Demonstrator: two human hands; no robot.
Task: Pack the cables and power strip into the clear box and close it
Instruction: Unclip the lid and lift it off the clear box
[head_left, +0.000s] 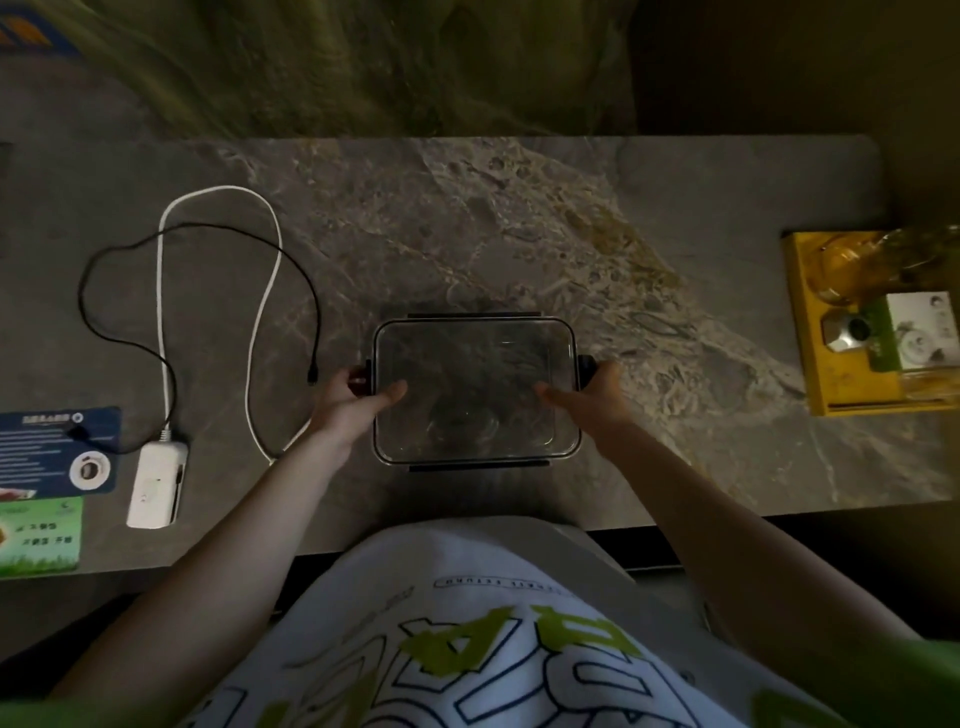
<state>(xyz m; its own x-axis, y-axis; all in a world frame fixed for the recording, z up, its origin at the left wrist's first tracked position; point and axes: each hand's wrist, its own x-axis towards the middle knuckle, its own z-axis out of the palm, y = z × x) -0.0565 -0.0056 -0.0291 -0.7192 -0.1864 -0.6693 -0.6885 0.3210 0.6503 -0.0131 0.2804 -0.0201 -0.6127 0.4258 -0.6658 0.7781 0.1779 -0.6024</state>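
Yellow tray (810, 332) cropped at right edge

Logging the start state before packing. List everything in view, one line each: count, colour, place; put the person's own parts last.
clear box: one, transparent with dark latches, lid on, table centre, empty as far as it shows.
power strip: one, white, table left near the front edge.
white cable: one, looping from the power strip toward the left forearm.
black cable: one, looping at left, one end beside the box.
cards: two, blue and green, far left.
yellow tray: one, right edge, holding glassware and a small packet.
table: one, grey marble.
left hand: gripping the box's left side.
right hand: gripping its right side.
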